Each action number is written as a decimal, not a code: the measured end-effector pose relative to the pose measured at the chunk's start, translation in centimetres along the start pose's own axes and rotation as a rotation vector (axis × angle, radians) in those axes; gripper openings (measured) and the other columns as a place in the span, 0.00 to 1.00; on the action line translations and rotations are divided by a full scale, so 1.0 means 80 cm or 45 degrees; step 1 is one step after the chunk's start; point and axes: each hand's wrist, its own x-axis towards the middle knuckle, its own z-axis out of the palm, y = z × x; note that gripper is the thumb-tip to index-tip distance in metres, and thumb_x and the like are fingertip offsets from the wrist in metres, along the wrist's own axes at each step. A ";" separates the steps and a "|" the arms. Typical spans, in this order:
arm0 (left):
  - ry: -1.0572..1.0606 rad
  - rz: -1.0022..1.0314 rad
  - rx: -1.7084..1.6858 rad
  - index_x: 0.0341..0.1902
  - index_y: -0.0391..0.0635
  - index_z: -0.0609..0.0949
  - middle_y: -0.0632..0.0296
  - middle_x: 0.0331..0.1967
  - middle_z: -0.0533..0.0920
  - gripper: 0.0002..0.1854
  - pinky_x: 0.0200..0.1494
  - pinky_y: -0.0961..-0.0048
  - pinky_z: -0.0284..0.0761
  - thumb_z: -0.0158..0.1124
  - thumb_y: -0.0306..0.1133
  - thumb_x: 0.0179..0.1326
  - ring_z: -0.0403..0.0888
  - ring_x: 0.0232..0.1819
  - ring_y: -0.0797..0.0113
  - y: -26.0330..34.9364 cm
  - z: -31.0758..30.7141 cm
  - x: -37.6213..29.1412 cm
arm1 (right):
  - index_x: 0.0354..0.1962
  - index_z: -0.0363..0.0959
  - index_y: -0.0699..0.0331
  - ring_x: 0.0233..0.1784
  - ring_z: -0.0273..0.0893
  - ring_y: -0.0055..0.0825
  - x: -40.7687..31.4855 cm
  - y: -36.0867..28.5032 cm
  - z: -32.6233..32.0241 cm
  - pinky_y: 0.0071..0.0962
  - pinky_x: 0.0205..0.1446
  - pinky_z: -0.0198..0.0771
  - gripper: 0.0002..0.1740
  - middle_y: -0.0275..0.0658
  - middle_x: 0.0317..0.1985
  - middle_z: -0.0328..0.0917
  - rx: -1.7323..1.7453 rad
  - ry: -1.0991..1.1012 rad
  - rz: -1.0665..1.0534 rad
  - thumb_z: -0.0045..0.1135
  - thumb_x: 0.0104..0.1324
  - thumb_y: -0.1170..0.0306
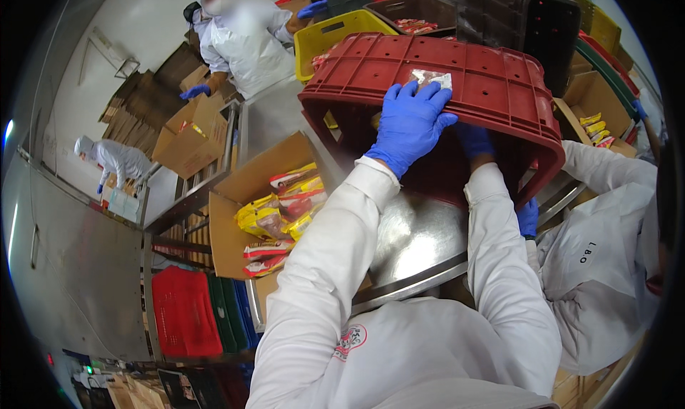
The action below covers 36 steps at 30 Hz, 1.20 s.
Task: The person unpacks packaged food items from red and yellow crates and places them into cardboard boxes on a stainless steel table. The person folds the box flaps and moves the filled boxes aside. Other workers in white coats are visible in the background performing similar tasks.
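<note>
A large dark-red plastic crate (471, 82) lies tipped on its side, its open mouth facing me. My left hand (412, 125), in a blue glove, holds the crate's upper rim, fingers stretched over the outer wall beside a piece of clear plastic film (431, 79). Inside the mouth is my right hand (476, 140), blue-gloved and in shadow; its fingers are hidden. Beneath the crate shows a shiny steel table (417, 238). Left of my arms, an open cardboard box (230, 243) contains several yellow and red packets (289, 206).
A co-worker (243, 40) stands beyond the table, near a yellow crate (342, 26). Close on my right is another co-worker (594, 259), whose blue-gloved hand (528, 216) is beside the crate. A second cardboard box (198, 141) rests on the rail at left, above stacked crates (184, 312).
</note>
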 end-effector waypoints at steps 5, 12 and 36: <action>-0.076 0.005 -0.208 0.64 0.58 0.74 0.60 0.64 0.73 0.25 0.72 0.45 0.45 0.57 0.49 0.64 0.62 0.69 0.48 -0.005 -0.026 -0.013 | 0.72 0.45 0.47 0.75 0.46 0.55 -0.048 -0.106 0.019 0.49 0.76 0.47 0.59 0.48 0.75 0.44 0.342 -0.986 -0.453 0.68 0.47 0.44; -0.215 -0.370 -0.370 0.68 0.54 0.70 0.56 0.68 0.68 0.28 0.74 0.55 0.47 0.59 0.37 0.64 0.54 0.74 0.51 -0.063 -0.178 -0.194 | 0.73 0.43 0.42 0.75 0.47 0.55 -0.159 -0.165 0.039 0.54 0.73 0.50 0.63 0.49 0.74 0.44 -0.047 -1.336 -0.525 0.72 0.43 0.44; -1.066 -1.168 0.088 0.70 0.64 0.68 0.60 0.67 0.71 0.46 0.72 0.41 0.48 0.69 0.63 0.44 0.65 0.69 0.56 -0.281 -0.160 -0.381 | 0.59 0.65 0.48 0.63 0.67 0.45 -0.212 -0.209 -0.045 0.43 0.62 0.67 0.35 0.49 0.63 0.64 0.510 -1.039 -0.387 0.63 0.51 0.69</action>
